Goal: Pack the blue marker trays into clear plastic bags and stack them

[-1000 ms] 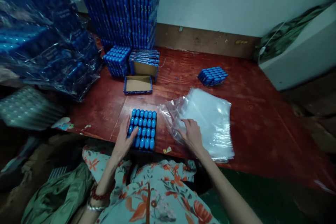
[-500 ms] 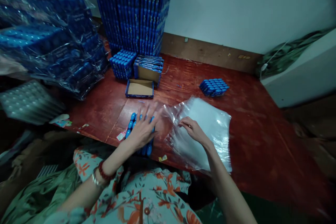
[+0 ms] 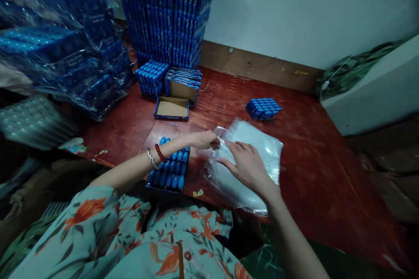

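Observation:
A stack of clear plastic bags (image 3: 258, 139) lies on the red table in front of me. At its left edge my left hand (image 3: 206, 139) is closed, pinching the edge of a plastic bag. My right hand (image 3: 247, 163) rests on the stack with its fingers spread and the thumb apart. Under my left forearm sits a blue tray box (image 3: 165, 188) filled with rows of shiny blue oval-topped pieces (image 3: 176, 168); the forearm hides part of it.
An open, shallow box (image 3: 172, 108) lies before upright flat boxes (image 3: 183, 80) and a blue-topped pack (image 3: 152, 74). Another blue pack (image 3: 263, 108) stands at the right. Tall blue stacks (image 3: 166, 17) rise behind, and plastic-wrapped packs (image 3: 75, 52) fill the left.
My left hand has moved right from above the filled box to the bags' left edge and closed there. My right hand has opened out flat on the bags.

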{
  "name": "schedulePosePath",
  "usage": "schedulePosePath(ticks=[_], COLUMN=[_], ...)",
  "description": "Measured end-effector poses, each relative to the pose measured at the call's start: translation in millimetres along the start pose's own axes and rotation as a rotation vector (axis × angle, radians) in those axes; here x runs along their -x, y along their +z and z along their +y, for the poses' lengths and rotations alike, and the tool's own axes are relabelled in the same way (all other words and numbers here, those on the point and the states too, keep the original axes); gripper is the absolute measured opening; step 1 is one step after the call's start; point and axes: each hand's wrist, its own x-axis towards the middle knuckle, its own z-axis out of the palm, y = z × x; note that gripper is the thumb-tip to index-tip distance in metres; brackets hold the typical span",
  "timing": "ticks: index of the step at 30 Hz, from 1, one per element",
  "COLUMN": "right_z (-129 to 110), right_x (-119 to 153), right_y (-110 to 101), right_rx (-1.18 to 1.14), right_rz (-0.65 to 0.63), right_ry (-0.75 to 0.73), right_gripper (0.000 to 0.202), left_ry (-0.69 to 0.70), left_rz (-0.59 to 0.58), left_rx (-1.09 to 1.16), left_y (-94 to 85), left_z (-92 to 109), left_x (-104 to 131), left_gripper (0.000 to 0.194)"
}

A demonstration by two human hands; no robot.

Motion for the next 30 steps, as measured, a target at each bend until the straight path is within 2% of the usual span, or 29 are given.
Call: schedulePosePath(ticks=[2, 3, 5, 7, 9, 14, 16, 19, 22, 24, 25, 27, 30], right_z=[-16.0, -21.4, -26.6, -26.7, -25.0, -23.9, -23.7, -19.1, -10.1, -6.8, -7.5, -14.7, -35.2], right_x=[-5.7, -9.0, -14.2, -17.3, -18.7, -19.6, -19.9, -25.2, -42.9, -60.9, -70.4, -88.2, -106.9], right_y=[5.7, 9.3, 14.9, 16.5, 13.9, 1.1, -2.2, -2.4, -0.9, -5.1, -9.7, -21.2, -27.6], right_rx=[0.08, 0.085, 0.025, -0.072, -0.139, -0.051, 0.024, 0.119, 0.152, 0.113, 0.075, -0.058, -0.384], right_rz=[-0.009, -0.002, 0.047, 0.101, 0.119, 0.02, -0.038, -0.113, -0.157, -0.107, -0.04, 0.191, 0.588], right_ry=[0.034, 0.06, 0.094, 0.104, 0.113, 0.169, 0.178, 0.229, 0.294, 0.298, 0.293, 0.268, 0.151], right_gripper=[0.028, 0.03, 0.033, 0.026, 0.018, 0.016, 0.017, 0.019, 0.02, 0.017, 0.016, 0.016, 0.021], left_ry=[-0.043, -0.069, -0.113, -0.144, -0.2, -0.344, -0.38, -0.41, -0.402, -0.479, -0.533, -0.584, -0.448], left_rz=[-0.052, -0.032, 0.07, 0.174, 0.21, 0.129, 0.098, 0.149, 0.278, 0.394, 0.482, 0.735, 1.164], left_rx=[0.003, -0.013, -0.041, -0.069, -0.113, -0.294, -0.355, -0.512, -0.673, -0.711, -0.699, -0.625, -0.448], left_y=[-4.4, -5.3, -5.2, -4.7, -6.5, -24.4, -32.2, -41.4, -55.1, -71.4, -81.5, -102.6, -120.4], left_z=[3.3, 5.1, 8.5, 11.6, 14.8, 26.5, 30.4, 30.2, 23.5, 19.5, 18.9, 21.2, 29.1], left_x=[0.8, 2.7, 9.3, 18.6, 28.8, 49.2, 54.3, 60.4, 66.1, 71.5, 75.3, 86.6, 113.2], left_gripper=[0.018, 0.016, 0.011, 0.013, 0.018, 0.006, 0.011, 0.015, 0.021, 0.021, 0.02, 0.019, 0.014])
